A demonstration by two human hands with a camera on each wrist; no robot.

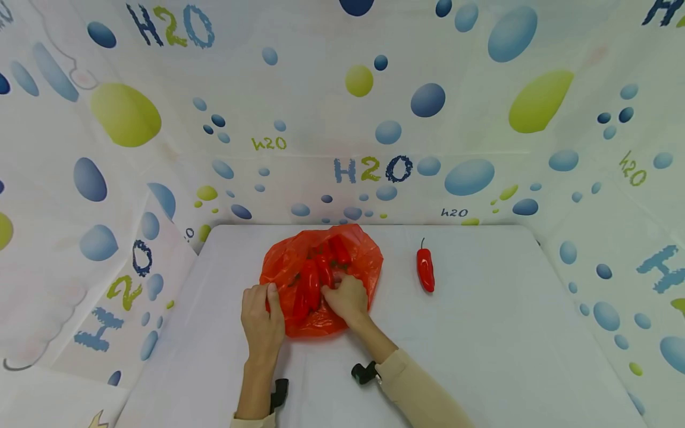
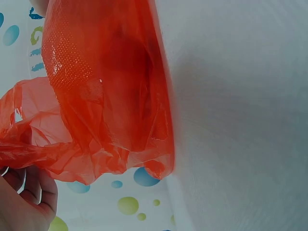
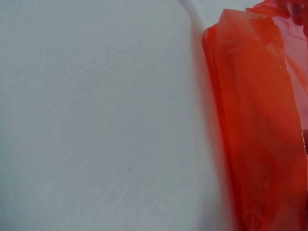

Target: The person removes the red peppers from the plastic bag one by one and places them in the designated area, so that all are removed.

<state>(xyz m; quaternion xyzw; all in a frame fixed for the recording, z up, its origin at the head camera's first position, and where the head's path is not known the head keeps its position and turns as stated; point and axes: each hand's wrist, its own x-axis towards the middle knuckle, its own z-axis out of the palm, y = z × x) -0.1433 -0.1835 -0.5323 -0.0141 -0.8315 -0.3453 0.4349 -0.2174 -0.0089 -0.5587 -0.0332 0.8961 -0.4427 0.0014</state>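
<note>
Toward the far edge of the white desk [image 1: 481,345], a red plastic bag [image 1: 366,249] lies with its mouth spread upward, and several red peppers [image 1: 310,284] are visible inside it. Another one, the loose pepper [image 1: 426,271], lies alone on the desk, to the right of the bag and well apart from it.

Both hands are at the bag. The left hand [image 1: 262,315] holds the near left part of the rim, with the thumb at the edge and the fingers bent around the plastic, as the left wrist view also shows. The right hand [image 1: 349,299] reaches inside, its thumb and forefinger a little apart beside the peppers. The other fingers are hidden, so I cannot tell whether it already grips one; the right wrist view shows mainly the bag's outer side and the desk.

By my judgement, the step in hand is the handling of single peppers within the bag, while the left hand steadies the mouth. Whether they are being taken out or put in, I cannot tell. If one should be lifted, the next move calls for a firm pinch around one pepper only, without catching the thin plastic.
</note>
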